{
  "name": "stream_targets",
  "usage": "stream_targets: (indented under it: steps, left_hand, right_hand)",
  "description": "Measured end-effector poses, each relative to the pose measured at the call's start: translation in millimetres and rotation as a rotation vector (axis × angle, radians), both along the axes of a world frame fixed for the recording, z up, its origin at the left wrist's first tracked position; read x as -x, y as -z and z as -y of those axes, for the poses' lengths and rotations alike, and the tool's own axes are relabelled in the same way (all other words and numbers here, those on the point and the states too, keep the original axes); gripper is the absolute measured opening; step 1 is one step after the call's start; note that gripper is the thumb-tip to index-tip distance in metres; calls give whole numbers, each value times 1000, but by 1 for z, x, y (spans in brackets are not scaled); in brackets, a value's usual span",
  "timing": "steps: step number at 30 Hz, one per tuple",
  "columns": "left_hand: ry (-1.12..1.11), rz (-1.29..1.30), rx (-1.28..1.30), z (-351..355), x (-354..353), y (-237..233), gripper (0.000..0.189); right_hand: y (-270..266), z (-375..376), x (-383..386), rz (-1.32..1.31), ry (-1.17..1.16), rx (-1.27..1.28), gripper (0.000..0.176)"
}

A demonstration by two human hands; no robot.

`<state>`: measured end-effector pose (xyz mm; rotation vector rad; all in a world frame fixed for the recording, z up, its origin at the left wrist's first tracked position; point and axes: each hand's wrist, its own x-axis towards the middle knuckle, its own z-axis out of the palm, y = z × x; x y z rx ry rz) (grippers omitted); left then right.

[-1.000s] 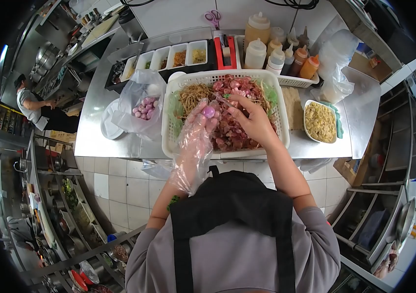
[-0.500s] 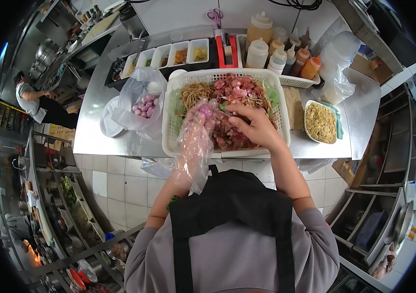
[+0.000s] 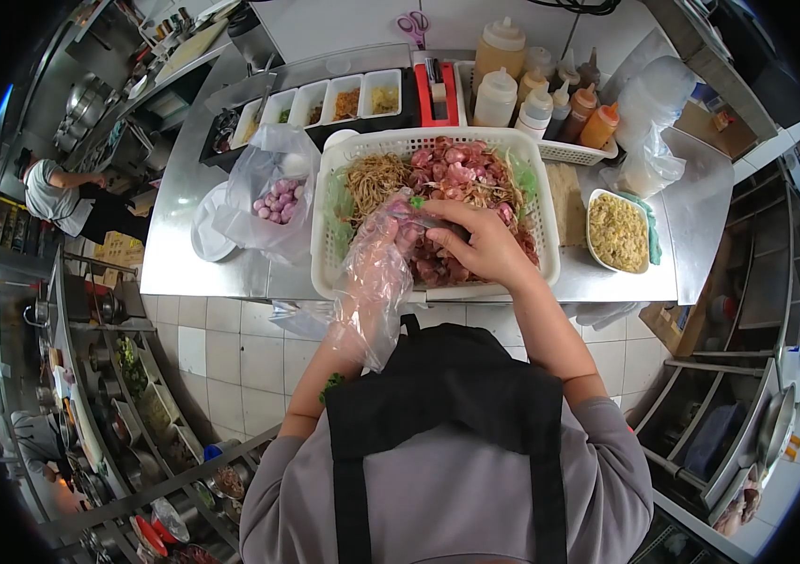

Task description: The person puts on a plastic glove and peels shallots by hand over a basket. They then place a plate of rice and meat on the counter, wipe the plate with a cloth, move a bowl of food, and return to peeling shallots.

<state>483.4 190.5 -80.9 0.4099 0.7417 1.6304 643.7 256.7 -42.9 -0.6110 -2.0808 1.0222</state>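
Over the white perforated basket, my two hands meet. My left hand wears a loose clear plastic glove, and its fingers are closed around a shallot, now mostly covered. My right hand is bare, with thumb and index finger pinched on what looks like a small knife; a bright green bit shows at the fingertips, and the rest is hidden. Beneath and behind the hands lie reddish shallots and skins. A bundle of dry, straw-coloured roots or stalks fills the basket's left back corner.
Left of the basket, a plastic bag holds peeled shallots beside white lids. Behind stand seasoning tubs, a red tape dispenser and sauce bottles. At right sits a tub of chopped yellowish food. A co-worker stands far left.
My right hand has shifted slightly left and closer over my left fingers, covering more of the shallot. The co-worker at the far left has moved a little.
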Motion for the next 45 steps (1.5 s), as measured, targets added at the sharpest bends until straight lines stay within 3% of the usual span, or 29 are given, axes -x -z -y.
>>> stream_targets:
  steps: [12, 18, 21, 23, 33, 40, 45]
  left_hand:
    - [-43, 14, 2, 12, -9, -23, 37]
    - [-11, -16, -88, 0, -2, -2, 37]
    - [-36, -68, -6, 0, -4, -6, 37]
    - [-44, -77, 12, 3, -7, -11, 37]
    - [19, -74, -79, 5, -6, -4, 39]
    - [58, -70, -112, 3, -3, -6, 38]
    - [-38, -54, -125, 4, -6, -3, 34]
  right_hand:
    - [4, -4, 7, 16, -61, -91, 27]
    - [0, -3, 10, 126, 37, -149, 26]
    - [8, -9, 9, -90, -39, -36, 25]
    - [2, -9, 3, -11, -44, 330, 25]
    - [3, -14, -2, -37, 79, 65, 25]
    - [2, -16, -11, -4, 202, 77, 26]
    - [-3, -14, -17, 113, 207, 234, 35]
